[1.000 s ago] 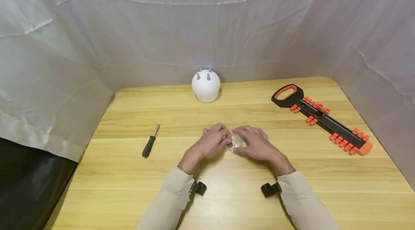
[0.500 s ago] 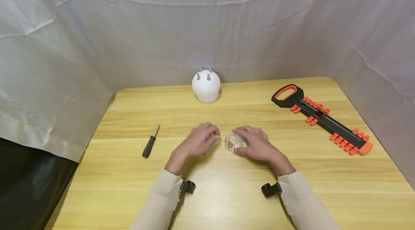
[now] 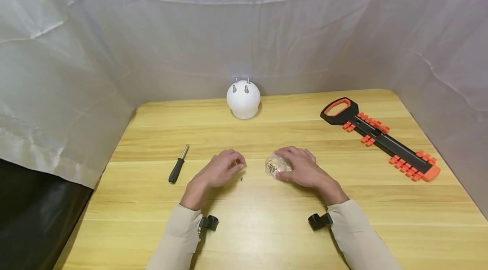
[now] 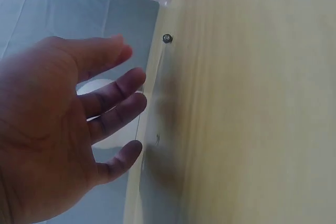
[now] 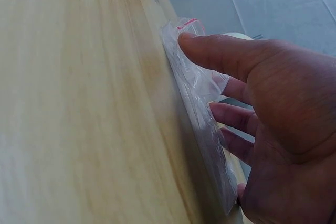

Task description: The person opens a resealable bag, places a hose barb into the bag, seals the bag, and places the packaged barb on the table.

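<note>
My right hand (image 3: 303, 169) holds a clear zip bag (image 3: 281, 162) on the table, thumb on the near side and fingers behind it. Small metal screws (image 3: 272, 168) show inside the bag. To the left, my left hand (image 3: 220, 169) hovers low over the table with fingers loosely bent and thumb near the index finger. Nothing shows between those fingers in the left wrist view. One small screw (image 3: 241, 179) lies on the wood just right of the left hand; the left wrist view shows this screw (image 4: 167, 38) beyond the fingertips.
A black-handled screwdriver (image 3: 177, 167) lies at left. At the back stands a white rounded object (image 3: 244, 103) with several metal pegs on top. A long black and orange holder (image 3: 389, 145) with a loop handle lies at right. Grey curtains (image 3: 244, 41) surround the table.
My left hand has drawn away from the bag to the left, leaving the small screw visible on the table. The right hand stays at the bag.
</note>
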### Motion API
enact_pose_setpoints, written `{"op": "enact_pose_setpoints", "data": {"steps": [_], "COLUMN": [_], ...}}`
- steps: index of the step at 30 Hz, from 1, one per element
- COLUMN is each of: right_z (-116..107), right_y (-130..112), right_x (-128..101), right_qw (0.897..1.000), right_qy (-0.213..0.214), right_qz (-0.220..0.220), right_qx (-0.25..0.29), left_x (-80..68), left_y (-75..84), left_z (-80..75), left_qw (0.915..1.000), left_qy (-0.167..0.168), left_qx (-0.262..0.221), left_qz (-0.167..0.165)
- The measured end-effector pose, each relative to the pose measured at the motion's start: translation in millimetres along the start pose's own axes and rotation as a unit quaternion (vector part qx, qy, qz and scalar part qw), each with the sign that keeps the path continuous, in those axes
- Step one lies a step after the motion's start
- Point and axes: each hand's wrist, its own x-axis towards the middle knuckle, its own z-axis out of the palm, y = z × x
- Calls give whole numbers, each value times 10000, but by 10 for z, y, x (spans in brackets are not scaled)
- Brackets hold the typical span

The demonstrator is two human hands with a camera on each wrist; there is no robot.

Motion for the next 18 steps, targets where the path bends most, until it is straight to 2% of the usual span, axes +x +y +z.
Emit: {"op": "enact_pose_setpoints", "data": {"steps": [8, 18], "right_z": [3, 2], "right_y": [-9, -3], "right_x": [17, 24], "right_qw": [10000, 10000], "right_qy": [-10, -28], "right_qz": [4, 44], "right_qx": [43, 49], "left_x": [-88, -102], "left_y": [-3, -12], "left_z": [3, 28], "left_qw": [9988, 9984], "left_qy": [-326, -318], "left_qx": [273, 435], "left_qz": [-252, -192]}}
